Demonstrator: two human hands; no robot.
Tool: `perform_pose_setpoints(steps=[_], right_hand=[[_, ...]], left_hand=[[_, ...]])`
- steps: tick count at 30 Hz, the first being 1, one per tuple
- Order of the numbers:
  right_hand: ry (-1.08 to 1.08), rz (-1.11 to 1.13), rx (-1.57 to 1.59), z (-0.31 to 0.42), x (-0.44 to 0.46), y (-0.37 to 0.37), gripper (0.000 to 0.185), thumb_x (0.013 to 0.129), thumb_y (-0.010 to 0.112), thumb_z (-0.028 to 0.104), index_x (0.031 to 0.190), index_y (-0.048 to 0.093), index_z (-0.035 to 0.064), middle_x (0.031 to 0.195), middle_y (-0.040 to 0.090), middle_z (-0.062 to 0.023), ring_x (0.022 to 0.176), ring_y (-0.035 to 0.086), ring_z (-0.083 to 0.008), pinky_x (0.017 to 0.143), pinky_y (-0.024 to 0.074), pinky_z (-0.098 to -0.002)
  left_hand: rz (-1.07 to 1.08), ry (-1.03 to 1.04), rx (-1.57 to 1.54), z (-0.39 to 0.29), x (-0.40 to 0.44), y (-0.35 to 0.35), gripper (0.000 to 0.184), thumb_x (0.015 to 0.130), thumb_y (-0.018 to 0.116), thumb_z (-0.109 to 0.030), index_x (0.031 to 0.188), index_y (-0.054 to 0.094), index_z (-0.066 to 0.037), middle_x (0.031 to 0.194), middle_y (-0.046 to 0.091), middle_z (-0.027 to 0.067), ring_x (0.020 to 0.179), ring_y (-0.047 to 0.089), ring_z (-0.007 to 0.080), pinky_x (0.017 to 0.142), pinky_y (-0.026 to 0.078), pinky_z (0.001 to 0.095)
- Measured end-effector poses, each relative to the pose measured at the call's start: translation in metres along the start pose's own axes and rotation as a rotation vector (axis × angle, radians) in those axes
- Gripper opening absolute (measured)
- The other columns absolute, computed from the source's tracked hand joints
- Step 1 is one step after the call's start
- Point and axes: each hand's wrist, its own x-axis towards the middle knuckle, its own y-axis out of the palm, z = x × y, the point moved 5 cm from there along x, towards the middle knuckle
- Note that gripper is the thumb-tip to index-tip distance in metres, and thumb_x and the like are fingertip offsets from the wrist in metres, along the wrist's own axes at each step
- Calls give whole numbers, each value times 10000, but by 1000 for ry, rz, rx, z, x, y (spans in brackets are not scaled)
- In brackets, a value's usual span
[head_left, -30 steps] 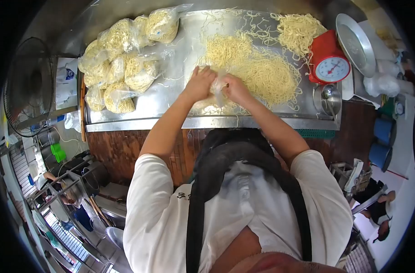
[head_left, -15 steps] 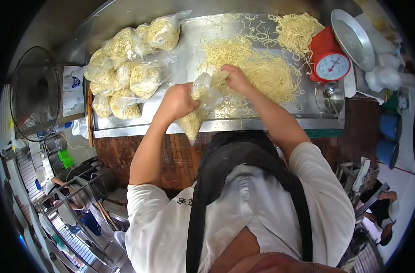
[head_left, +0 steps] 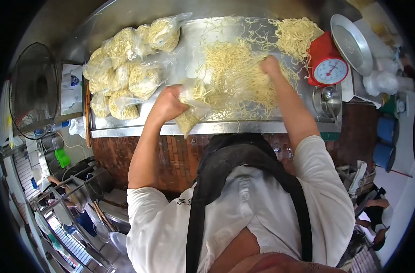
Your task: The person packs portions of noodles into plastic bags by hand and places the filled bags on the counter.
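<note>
My left hand [head_left: 171,103] grips a clear plastic bag [head_left: 189,122] near its mouth, over the front edge of the metal table. Noodles fill its lower part, and more strands show at the opening. To the right, my right hand [head_left: 271,67] is at the far right side of a loose pile of yellow noodles [head_left: 234,68], its fingers curled into the strands. Several filled, knotted noodle bags [head_left: 143,79] lie stacked on the left of the table.
A red dial scale [head_left: 326,59] stands at the right, with a metal pan [head_left: 351,44] beside it and thicker noodles [head_left: 297,36] heaped to its left. A metal bowl [head_left: 328,101] sits at the table's right corner. A fan [head_left: 33,91] is on the far left.
My right hand has moved from the bag's mouth up and right to the noodle pile. The bag in my left hand has shifted slightly left, and noodles now show at its opening.
</note>
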Motion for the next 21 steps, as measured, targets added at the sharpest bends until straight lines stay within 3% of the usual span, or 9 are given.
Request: perform_pose_setpoints(steps=[2,3,6,7,10,13,16,18,21], right_hand=[[-1,-28,-78,-24,21,-12,279,820,599,173,1001,685,-21,1095,661,-261,988,650,-408,851,526,-461],[60,16,-17,-28,28,-17,286,821,597,162,1022,679,-24,1083,667,-254,992,653,-401,850,527,-464],[7,276,-331,35,9,-55,446,812,655,169,1188,576,-58,1131,653,-254,1037,640,-393,885,519,-455],[-48,381,-520,61,-14,-58,542,807,685,178,1260,526,-73,1161,644,-257,1057,631,-394,903,514,-449],[-399,264,-336,123,-96,-20,692,774,724,186,1379,464,-25,1276,586,-250,1179,569,-388,986,472,-451],[-630,458,-333,178,-193,61,873,800,754,376,1467,339,-4,1249,581,-244,1179,547,-390,942,463,-485],[-514,431,-85,190,-210,108,696,793,730,227,1358,419,-35,1165,601,-271,1101,586,-408,926,473,-474],[-477,481,11,197,-188,122,577,836,666,160,1331,441,-34,1097,623,-273,1024,621,-405,877,500,-466],[-711,630,23,250,-174,43,426,879,585,110,1276,492,-15,1018,653,-253,879,653,-421,767,536,-456]], left_hand=[[-124,191,104,26,2,8,356,651,780,-69,999,708,-38,1001,688,165,968,616,374,870,494,430],[24,120,117,50,6,19,470,658,768,-43,1118,672,-59,1196,619,170,1127,540,391,988,440,445],[-260,25,195,121,-11,66,620,678,745,-21,1272,583,-88,1295,526,215,1197,484,420,1042,407,464],[-340,-43,142,127,-26,83,800,687,739,-19,1420,426,-84,1332,443,289,1232,438,459,1071,388,474],[-509,-344,-80,87,-63,124,907,739,774,-94,1476,262,33,1308,410,323,1217,462,411,1046,407,453],[-756,-519,-434,104,-60,158,635,852,714,-145,1368,411,67,1107,548,234,991,580,294,842,491,394],[-528,-678,-540,140,-23,133,405,955,624,-192,1260,513,51,893,591,96,781,595,190,669,485,320],[-909,-511,-764,146,-10,112,176,1001,515,-122,1067,598,19,769,589,35,673,568,152,641,473,302],[-866,-295,-1010,95,-7,69,126,990,460,-27,1004,585,-22,827,598,16,717,529,98,644,437,268]])
